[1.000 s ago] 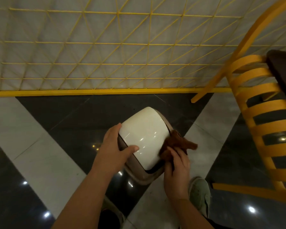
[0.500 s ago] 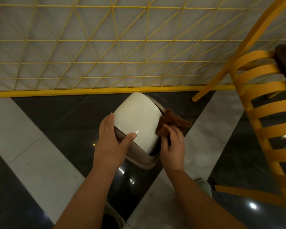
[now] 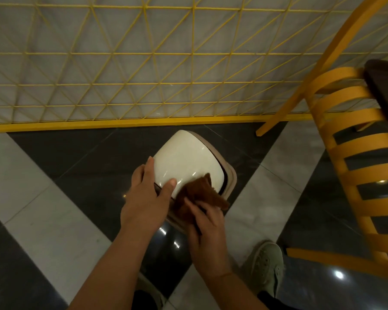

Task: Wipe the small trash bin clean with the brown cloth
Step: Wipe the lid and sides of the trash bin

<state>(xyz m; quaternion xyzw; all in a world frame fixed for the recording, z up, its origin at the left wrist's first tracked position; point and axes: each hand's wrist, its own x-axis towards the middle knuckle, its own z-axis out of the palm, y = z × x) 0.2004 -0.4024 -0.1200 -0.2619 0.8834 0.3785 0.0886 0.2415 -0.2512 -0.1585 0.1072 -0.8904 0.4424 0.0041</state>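
The small trash bin is cream with a tan rim and is held tilted above the floor, its rim end toward me. My left hand grips its left side, thumb lying across the cream wall. My right hand presses the brown cloth against the near lower edge of the bin, over the rim. The cloth hides part of the rim and of my right fingers.
A yellow slatted chair stands close on the right, its leg reaching the floor beside the bin. A yellow wire lattice fence with a yellow base rail runs behind. My green shoe rests on the glossy black and white floor.
My right hand has slid the cloth from the bin's right side round to its near lower edge. The bin and my left hand have shifted slightly with the view.
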